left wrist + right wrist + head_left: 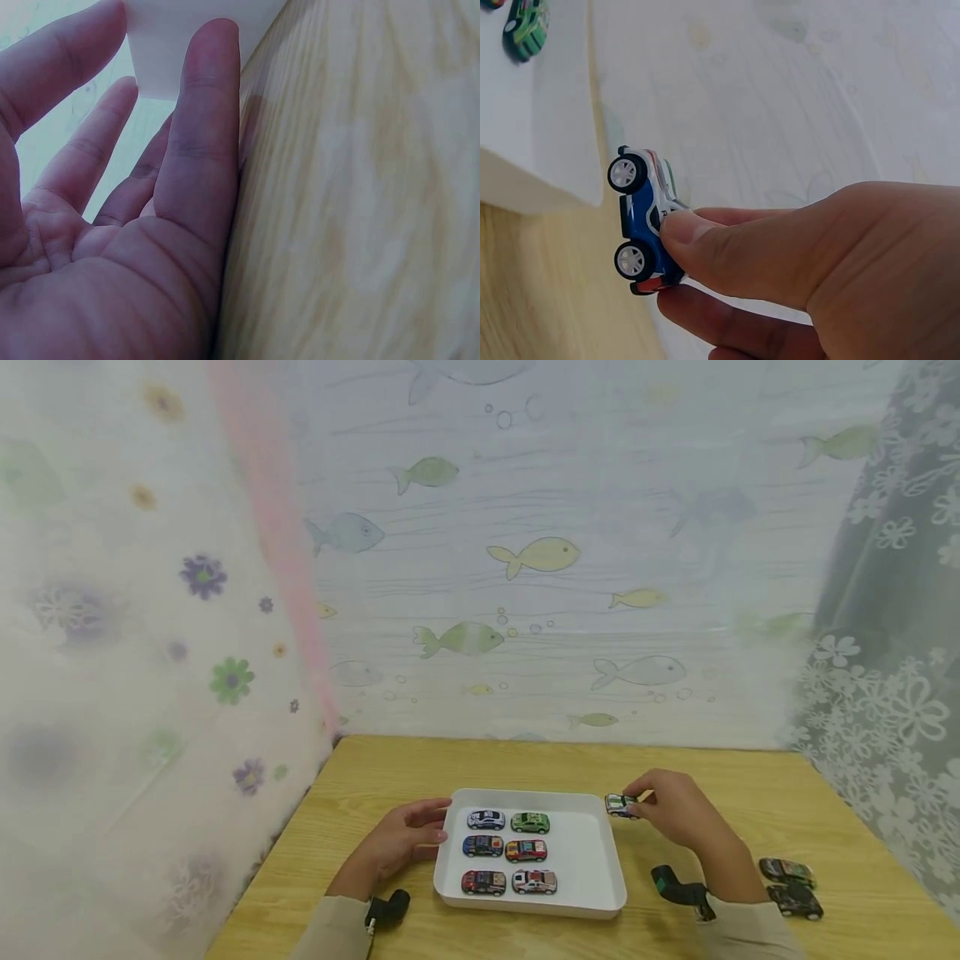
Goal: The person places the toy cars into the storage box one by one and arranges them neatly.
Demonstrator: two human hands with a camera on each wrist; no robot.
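My right hand (678,807) pinches a small toy car (621,806), white and blue with green and red markings, between thumb and fingers. In the head view the car is close beside the far right corner of a white tray (617,881). In the right wrist view, its blue side and two wheels (632,259) face the camera. At the tray's left wall is my left hand (401,839), its fingers extended and spread, fingertips right at the wall in the left wrist view. Inside the tray, several toy cars stand in two columns, among them a green car (530,822) and a red one (483,882).
Two dark toy cars, one behind (787,872) and one in front (797,902), stand on the wooden table (405,764) beyond my right forearm. A fish-patterned curtain (525,610) hangs behind the table. Flowered cloth (150,693) borders the left side.
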